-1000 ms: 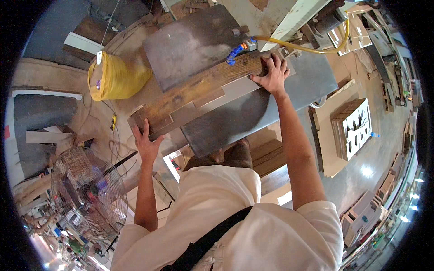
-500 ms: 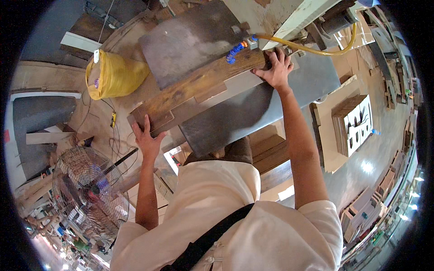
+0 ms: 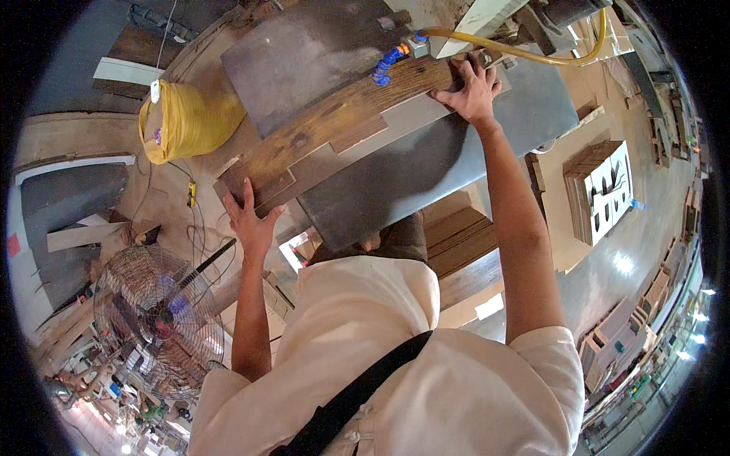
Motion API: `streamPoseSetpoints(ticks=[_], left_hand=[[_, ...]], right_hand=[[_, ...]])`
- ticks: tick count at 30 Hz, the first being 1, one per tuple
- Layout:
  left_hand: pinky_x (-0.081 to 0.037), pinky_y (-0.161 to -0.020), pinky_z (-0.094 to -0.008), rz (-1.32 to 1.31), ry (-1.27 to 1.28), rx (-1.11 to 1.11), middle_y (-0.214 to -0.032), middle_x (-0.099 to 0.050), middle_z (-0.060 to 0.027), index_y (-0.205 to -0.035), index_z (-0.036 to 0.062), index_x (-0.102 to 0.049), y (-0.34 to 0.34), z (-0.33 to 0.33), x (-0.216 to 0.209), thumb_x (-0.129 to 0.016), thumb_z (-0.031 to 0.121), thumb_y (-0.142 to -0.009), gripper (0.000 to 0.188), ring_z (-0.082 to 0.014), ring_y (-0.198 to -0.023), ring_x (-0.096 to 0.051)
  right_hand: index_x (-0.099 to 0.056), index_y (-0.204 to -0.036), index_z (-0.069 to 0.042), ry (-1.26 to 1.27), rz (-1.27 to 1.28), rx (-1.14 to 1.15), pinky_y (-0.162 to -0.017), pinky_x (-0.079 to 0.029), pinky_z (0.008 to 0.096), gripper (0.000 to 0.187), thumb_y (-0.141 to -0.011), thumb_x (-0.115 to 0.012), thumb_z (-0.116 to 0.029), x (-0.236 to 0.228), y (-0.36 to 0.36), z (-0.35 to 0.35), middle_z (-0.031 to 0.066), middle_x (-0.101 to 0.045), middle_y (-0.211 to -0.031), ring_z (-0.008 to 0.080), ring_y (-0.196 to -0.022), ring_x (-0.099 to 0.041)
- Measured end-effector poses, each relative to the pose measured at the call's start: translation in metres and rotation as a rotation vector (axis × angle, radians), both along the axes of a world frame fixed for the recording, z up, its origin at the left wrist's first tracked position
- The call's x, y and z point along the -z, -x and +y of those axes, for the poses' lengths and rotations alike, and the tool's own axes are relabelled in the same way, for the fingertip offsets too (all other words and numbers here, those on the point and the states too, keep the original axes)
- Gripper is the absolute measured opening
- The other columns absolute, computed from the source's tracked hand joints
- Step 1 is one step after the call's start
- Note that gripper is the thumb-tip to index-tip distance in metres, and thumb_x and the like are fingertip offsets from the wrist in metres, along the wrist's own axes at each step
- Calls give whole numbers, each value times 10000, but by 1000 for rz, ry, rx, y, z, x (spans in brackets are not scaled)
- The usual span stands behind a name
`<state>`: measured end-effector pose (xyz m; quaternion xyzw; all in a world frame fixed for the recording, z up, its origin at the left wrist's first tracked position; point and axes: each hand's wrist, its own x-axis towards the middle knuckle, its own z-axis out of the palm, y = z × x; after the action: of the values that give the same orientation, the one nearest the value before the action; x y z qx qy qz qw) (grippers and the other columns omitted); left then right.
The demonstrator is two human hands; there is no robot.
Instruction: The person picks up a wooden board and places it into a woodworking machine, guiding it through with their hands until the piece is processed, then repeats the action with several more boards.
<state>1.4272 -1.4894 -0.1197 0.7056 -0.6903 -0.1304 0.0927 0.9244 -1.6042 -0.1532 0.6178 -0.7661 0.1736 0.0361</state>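
A long brown wooden plank (image 3: pixel 304 137) lies slantwise across a dark metal worktable (image 3: pixel 365 190). Along its near side runs a flat grey-brown board with a stepped edge (image 3: pixel 414 111). At the plank's left end rests my left hand (image 3: pixel 252 222), fingers spread, fingertips on the wood and thumb apart. My right hand (image 3: pixel 475 95) bends its fingers over the plank's right end, its thumb near the close edge. Just above the plank, left of that hand, hangs a blue segmented hose nozzle (image 3: pixel 386 65) with an orange joint. The right fingertips are partly hidden in shadow.
A yellow hose (image 3: pixel 525 52) arches beside a machine column (image 3: pixel 487 26) at the far right. A yellow sack (image 3: pixel 194 121) stands beyond the table's left end. Nearer left is a caged floor fan (image 3: pixel 160 319). Stacked cut panels (image 3: pixel 589 190) lie to the right.
The whole view has shifted a little. Past the blue nozzle, the plank and stepped board have slid slightly to the right, with both hands still on them.
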Motion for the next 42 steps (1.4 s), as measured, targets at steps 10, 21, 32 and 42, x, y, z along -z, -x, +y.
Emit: streamPoseSetpoints(ticks=[10,21,32,42], left_hand=[[-293,-983,-606,-14,-20,-20,-1479,-167,-275,-1489,290,-261,9,-6,-4,-765,550,-657,1007,-430,-1362,-234],[-254,-1022,-613,-26,-94,-49,-1517,-111,-294,-1497,316,-221,12,-8,-3,-788,479,-661,1023,-431,-1413,-136],[-229,-1029,-618,-10,-77,-47,-1523,-102,-287,-1501,326,-204,21,-9,-6,-811,391,-657,1042,-417,-1417,-130],[-270,-991,-639,-26,-35,-39,-1504,-145,-298,-1499,316,-212,21,-11,1,-814,403,-643,1050,-448,-1398,-152]], right_hand=[[-551,-1241,-217,-54,-20,2,-984,-204,625,854,-531,-745,-651,-6,3,-4,122,-445,-1354,397,-1251,-314],[-560,-1229,-176,-105,10,6,-999,-199,614,845,-537,-750,-621,7,12,-6,178,-531,-1239,419,-1190,-378],[-483,-1331,-159,-92,-75,-27,-1038,-132,683,1015,-513,-704,-718,11,15,-6,212,-446,-1372,482,-1298,-288],[-513,-1295,-227,-61,-242,-38,-1042,-91,676,923,-519,-738,-674,6,15,-7,110,-449,-1390,382,-1328,-318]])
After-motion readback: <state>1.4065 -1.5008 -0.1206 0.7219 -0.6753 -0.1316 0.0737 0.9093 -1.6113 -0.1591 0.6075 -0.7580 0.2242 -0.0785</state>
